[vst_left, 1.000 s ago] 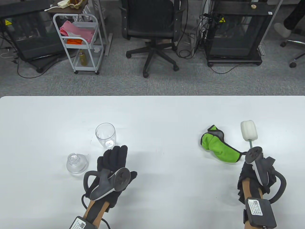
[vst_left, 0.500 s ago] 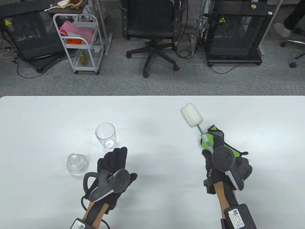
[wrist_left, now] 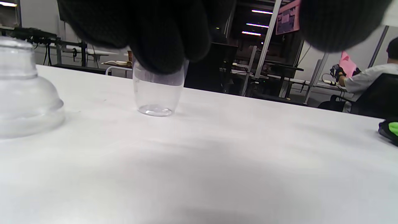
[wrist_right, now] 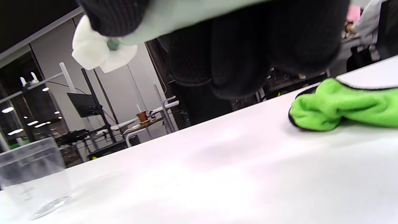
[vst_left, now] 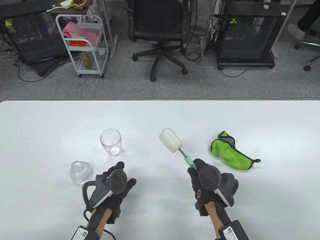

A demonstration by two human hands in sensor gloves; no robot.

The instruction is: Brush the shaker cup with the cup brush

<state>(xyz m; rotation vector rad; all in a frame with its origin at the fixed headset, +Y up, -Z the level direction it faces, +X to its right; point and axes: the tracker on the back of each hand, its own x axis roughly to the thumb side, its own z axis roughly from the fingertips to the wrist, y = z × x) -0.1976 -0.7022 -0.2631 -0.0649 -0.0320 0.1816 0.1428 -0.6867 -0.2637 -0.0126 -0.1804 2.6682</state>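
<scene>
The clear shaker cup [vst_left: 111, 142] stands upright and open on the white table; it also shows in the left wrist view [wrist_left: 157, 93] and the right wrist view [wrist_right: 31, 177]. Its clear domed lid [vst_left: 80, 171] lies to its lower left, apart from it. My right hand [vst_left: 200, 175] grips the handle of the cup brush [vst_left: 186, 158], whose white sponge head [vst_left: 170, 140] points up and left, held above the table right of the cup. My left hand [vst_left: 117, 172] hovers just below the cup, fingers curled, holding nothing.
A green cloth [vst_left: 230, 155] lies on the table to the right of the brush, also seen in the right wrist view [wrist_right: 342, 105]. An office chair [vst_left: 160, 32], a white cart [vst_left: 82, 42] and black racks stand beyond the table's far edge.
My right hand has carried the brush leftward from the right side, past the green cloth, toward the cup. My left hand has drawn back a little and curled its fingers.
</scene>
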